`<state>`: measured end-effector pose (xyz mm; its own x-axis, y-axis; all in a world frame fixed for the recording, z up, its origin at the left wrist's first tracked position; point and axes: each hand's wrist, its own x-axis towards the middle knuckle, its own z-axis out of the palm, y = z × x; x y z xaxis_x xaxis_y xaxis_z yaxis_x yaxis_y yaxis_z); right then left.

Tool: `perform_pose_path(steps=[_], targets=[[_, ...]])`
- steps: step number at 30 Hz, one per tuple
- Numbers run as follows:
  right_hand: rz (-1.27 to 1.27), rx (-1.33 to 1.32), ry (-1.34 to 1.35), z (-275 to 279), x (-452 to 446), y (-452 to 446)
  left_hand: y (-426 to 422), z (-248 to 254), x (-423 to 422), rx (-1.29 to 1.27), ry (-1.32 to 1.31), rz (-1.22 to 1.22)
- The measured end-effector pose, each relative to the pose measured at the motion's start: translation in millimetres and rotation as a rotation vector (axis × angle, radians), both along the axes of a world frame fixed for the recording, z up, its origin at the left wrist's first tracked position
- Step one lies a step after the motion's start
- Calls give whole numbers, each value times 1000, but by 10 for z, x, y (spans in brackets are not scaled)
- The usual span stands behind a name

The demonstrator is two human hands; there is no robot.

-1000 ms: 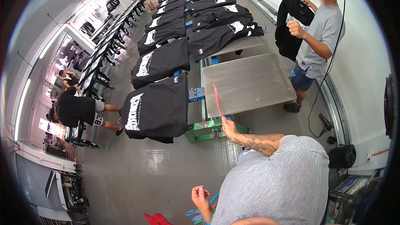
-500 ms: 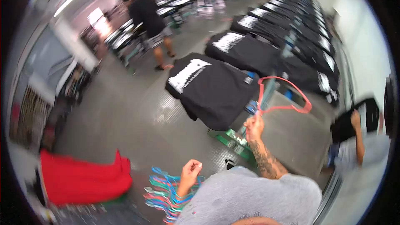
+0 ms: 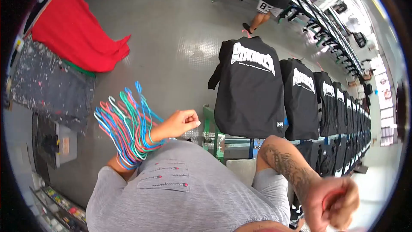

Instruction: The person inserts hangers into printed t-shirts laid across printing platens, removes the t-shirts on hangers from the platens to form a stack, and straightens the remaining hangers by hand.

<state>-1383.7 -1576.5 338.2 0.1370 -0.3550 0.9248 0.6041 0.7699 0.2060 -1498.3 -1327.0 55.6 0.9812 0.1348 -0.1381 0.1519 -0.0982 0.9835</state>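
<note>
Plastic hangers (image 3: 128, 131) in blue, red, green and white, in the head view, hang looped around the left forearm, just behind the left hand (image 3: 184, 121), its fingers curled loosely together. Well apart, the right hand (image 3: 332, 206) curls by a red strip (image 3: 331, 197); its grip I cannot tell. A black T-shirt (image 3: 251, 99) lies beyond.

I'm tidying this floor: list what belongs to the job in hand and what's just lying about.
Part of the job, apparently:
Coloured hangers, looped around the left forearm
Black printed shirts

Seemingly just lying about:
Red cloth, draped at the left
Pale box, below the cloth in view
</note>
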Motion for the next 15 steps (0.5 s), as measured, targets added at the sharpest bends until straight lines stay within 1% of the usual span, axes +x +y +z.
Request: perform_pose_path(steps=[1,2,4,5,6,8,9,10,11,12,13,15], targets=[[-5,-41,-63,83,-53,190,48,-8,33,10,-10,11],[-55,42,-144,79,15,369,106,-19,88,20,-27,17],[35,65,-267,31,157,657,210,-24,201,6,-39,21],[-32,47,-238,14,182,764,296,2,245,-16,-27,22],[-45,42,-258,-16,242,861,403,-5,286,-38,-14,25],[-68,23,-296,-80,374,1088,630,-185,399,-91,-29,46],[-116,16,-326,-76,448,1275,778,-189,480,-103,-54,59],[-138,2,-278,-54,499,1427,938,-177,549,-113,-76,68],[-163,-12,-224,-21,528,1531,1114,-153,572,-125,0,63],[-192,-29,-169,29,566,1644,1293,-195,653,-132,-19,59],[-298,-43,-154,83,603,1763,1501,-254,756,-134,-41,56],[-389,-24,-174,202,665,2136,1888,-282,962,-129,-91,75]])
